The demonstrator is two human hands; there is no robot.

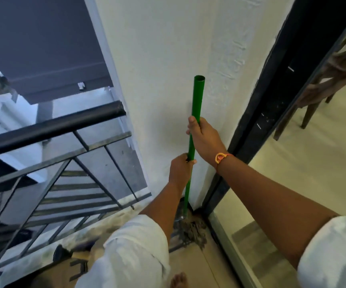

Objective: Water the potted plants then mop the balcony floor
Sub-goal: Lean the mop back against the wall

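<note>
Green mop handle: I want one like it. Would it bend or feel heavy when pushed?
Probably stiff: the green mop handle looks straight end to end. Its open top suggests a hollow, fairly light tube. The stringy mop head would likely flop and drag.

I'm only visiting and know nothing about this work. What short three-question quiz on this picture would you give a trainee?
1. True or false: the left hand and the right hand both grip the green mop handle.
2. Where is the mop head?
A) hung over the railing
B) on the floor in the corner at the foot of the white wall
C) dipped in a bucket
3. Fill in: the bracelet is on the wrist of the ____ hand, the one higher on the handle.

Key: 1 true; 2 B; 3 right.
</note>
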